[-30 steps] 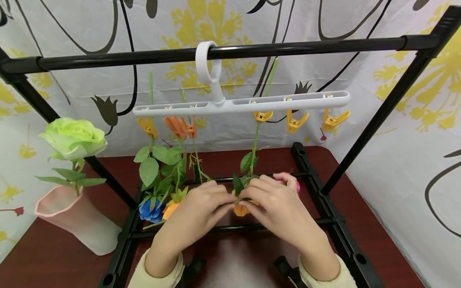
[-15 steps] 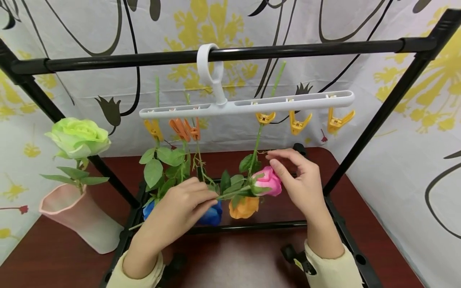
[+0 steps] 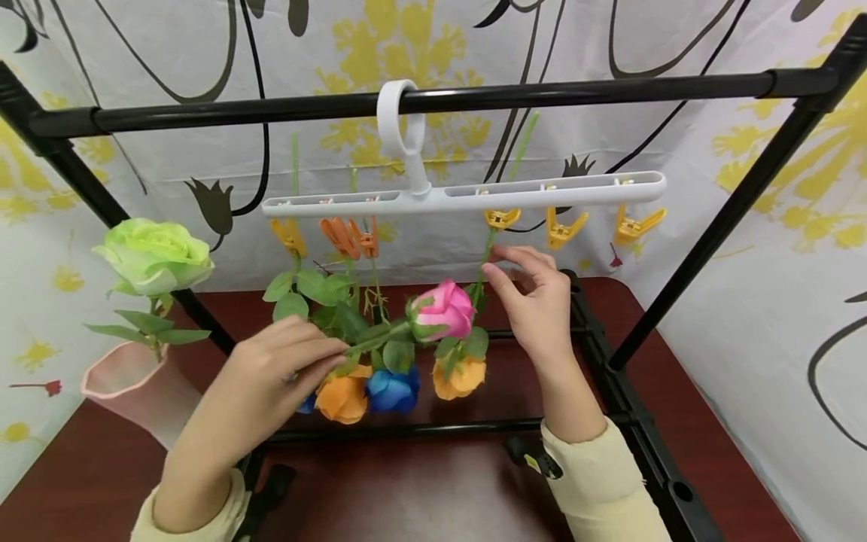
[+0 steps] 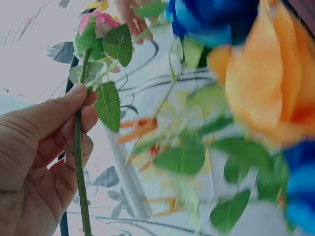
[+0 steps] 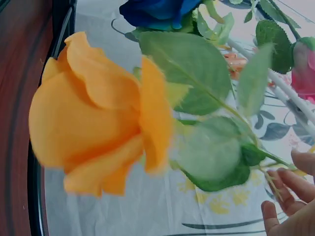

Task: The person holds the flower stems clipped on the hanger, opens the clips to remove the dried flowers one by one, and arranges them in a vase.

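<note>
- Head view: nearest, the left hand (image 3: 267,380) pinches the stem of a pink rose (image 3: 443,310) between thumb and fingers.
- That rose is held tilted, bloom up and to the right of the hand, in front of the hanging flowers.
- The right hand (image 3: 535,301), in a cream sleeve (image 3: 596,474), has bent fingers and thumb at the stem of a hanging orange rose (image 3: 460,378); whether they pinch it, I cannot tell.
- At the left, a pale green rose (image 3: 154,256) stands in a pink vase (image 3: 129,391).
- Another orange bloom (image 3: 344,397) and a blue rose (image 3: 393,391) hang head down side by side.
- Above them, a white hanger (image 3: 467,198) with yellow and orange clips hooks over a black bar (image 3: 271,111).
- Farthest back is patterned cloth (image 3: 609,45).
</note>
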The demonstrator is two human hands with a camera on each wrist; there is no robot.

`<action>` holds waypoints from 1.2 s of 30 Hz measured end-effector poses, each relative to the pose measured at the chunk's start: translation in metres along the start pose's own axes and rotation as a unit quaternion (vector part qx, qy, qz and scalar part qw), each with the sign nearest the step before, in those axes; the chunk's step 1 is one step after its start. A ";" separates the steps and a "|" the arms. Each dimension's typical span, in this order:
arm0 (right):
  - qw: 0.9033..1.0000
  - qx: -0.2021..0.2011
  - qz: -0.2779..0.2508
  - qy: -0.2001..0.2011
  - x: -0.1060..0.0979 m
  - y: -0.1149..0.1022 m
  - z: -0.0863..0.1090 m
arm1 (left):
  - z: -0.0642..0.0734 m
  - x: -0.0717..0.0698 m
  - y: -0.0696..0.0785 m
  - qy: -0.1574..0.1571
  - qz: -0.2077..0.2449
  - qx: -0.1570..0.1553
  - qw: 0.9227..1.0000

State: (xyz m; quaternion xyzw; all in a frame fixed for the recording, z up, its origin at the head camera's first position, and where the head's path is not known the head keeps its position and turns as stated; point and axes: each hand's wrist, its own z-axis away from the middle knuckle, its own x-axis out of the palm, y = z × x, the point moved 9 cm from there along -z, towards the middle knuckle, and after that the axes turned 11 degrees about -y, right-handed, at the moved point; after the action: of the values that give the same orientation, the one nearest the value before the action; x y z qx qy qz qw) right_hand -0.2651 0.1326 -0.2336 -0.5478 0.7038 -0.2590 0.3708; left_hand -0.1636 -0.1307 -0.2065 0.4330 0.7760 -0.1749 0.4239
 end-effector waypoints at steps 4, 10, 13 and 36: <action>1.000 -0.009 -0.028 0.006 0.007 -0.001 -0.003 | 0.004 -0.016 -0.006 0.005 -0.024 -0.022 0.999; 0.995 -0.014 -0.098 -0.011 0.015 0.001 -0.004 | 0.013 -0.040 -0.012 0.037 -0.051 -0.039 0.997; 0.995 -0.012 -0.099 -0.018 0.016 0.003 -0.003 | 0.018 -0.053 -0.016 0.084 -0.045 -0.029 0.995; 0.996 -0.025 -0.074 -0.046 0.015 0.006 -0.001 | 0.039 -0.117 -0.051 0.271 0.004 -0.079 0.959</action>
State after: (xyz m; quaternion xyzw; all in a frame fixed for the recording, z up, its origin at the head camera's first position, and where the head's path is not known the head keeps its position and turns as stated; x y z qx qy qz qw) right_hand -0.2716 0.1196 -0.2412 -0.6188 0.6495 -0.2427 0.3693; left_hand -0.1546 -0.2454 -0.1393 0.4325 0.8714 0.0124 0.2313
